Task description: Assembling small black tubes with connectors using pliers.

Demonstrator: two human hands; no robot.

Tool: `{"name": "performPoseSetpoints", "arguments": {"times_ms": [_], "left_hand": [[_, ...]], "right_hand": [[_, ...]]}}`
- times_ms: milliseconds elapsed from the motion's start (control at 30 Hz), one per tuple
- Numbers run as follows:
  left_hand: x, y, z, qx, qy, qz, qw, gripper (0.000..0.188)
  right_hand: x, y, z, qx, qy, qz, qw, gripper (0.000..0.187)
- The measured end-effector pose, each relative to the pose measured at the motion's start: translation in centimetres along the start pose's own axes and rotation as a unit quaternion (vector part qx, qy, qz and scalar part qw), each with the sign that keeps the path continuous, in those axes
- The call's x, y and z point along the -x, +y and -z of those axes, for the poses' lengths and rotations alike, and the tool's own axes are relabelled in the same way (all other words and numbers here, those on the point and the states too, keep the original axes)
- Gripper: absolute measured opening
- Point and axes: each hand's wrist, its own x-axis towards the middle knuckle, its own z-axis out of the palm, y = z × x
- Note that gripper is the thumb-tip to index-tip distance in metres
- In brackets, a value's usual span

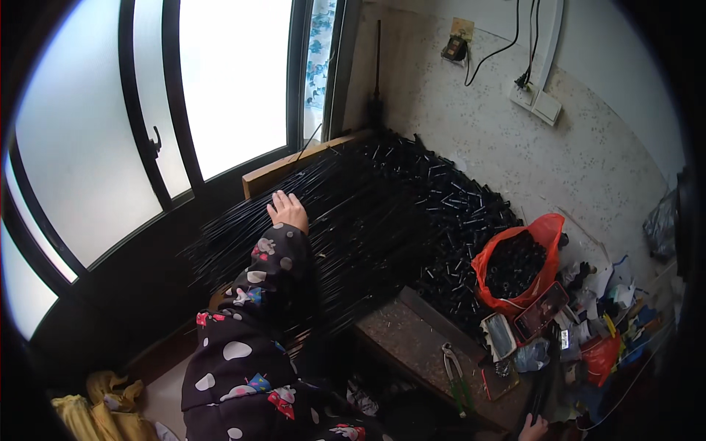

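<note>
Beneath the left hand [288,213], as the head view is showing, a broad heap of thin black rods [232,234] is fanning out, most of them running roughly side by side. That hand is lying on them palm down, fingers extended and close together, not visibly gripping any. Ahead of it, a wooden board [283,167] is edging the heap; to its right, short black tubes [460,202] are piling up toward a red bag [482,273]. Nearer the right hand [533,428], pliers [453,367] are resting on the brown counter [401,331].

Singly, the rods are looking light, springy and perhaps slippery, so I'd judge mid-length the place to take hold; a handful may splay at the ends.

The lower edge is cutting off the right hand beside some dark, slender pieces [542,393]; whether it is gripping them, I cannot tell. Deep shadow and the spotted sleeve [276,261] are hiding many rod ends.
</note>
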Motion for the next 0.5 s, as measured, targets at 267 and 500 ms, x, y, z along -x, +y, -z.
{"name": "performPoseSetpoints", "arguments": {"times_ms": [267,500], "left_hand": [[-2.3,-2.6,-3.2,0.114,-0.132,-0.076,0.982,0.013],[-7.1,-3.9,1.5,0.282,-0.295,-0.044,0.912,0.011]], "right_hand": [[0.8,-4.1,2.3,-0.054,0.14,0.135,0.979,0.043],[4.3,-13.8,3.2,-0.214,0.06,0.301,0.927,0.027]]}}
